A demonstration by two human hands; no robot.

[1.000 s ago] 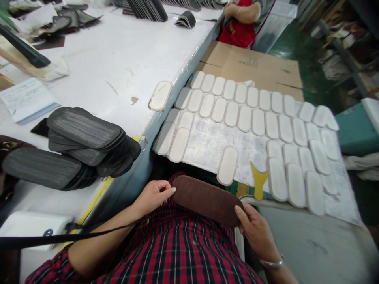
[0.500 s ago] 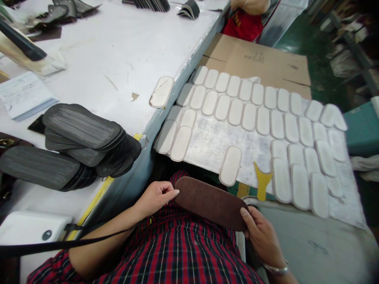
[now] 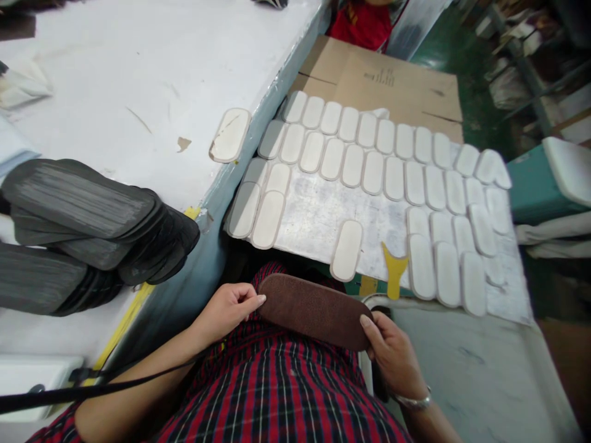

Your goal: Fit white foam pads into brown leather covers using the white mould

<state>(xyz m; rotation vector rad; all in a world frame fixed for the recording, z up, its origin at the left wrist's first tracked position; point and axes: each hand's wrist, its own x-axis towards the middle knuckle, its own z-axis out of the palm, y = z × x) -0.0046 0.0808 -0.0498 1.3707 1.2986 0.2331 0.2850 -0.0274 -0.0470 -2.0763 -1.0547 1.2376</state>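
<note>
I hold a brown suede oval pad (image 3: 311, 311) flat in front of my stomach, over my red plaid shirt. My left hand (image 3: 228, 309) pinches its left end with curled fingers. My right hand (image 3: 390, 354) grips its right end, thumb on top. Just beyond it lies a board (image 3: 323, 215) covered with several rows of white oval pads, with one single white pad (image 3: 346, 250) lying apart near the board's front edge. A yellow scraper-shaped tool (image 3: 393, 274) lies next to that pad.
Stacks of dark grey oval soles (image 3: 87, 215) sit on the white table (image 3: 138, 80) at my left. One white pad (image 3: 229, 135) rests on the table's edge. Flat cardboard (image 3: 383, 80) lies behind the board. Another person in red (image 3: 357, 21) stands at the far end. A teal box (image 3: 535, 187) is at right.
My view has shifted slightly, so everything sits a bit further left and lower. Both hands keep the same hold on the brown pad.
</note>
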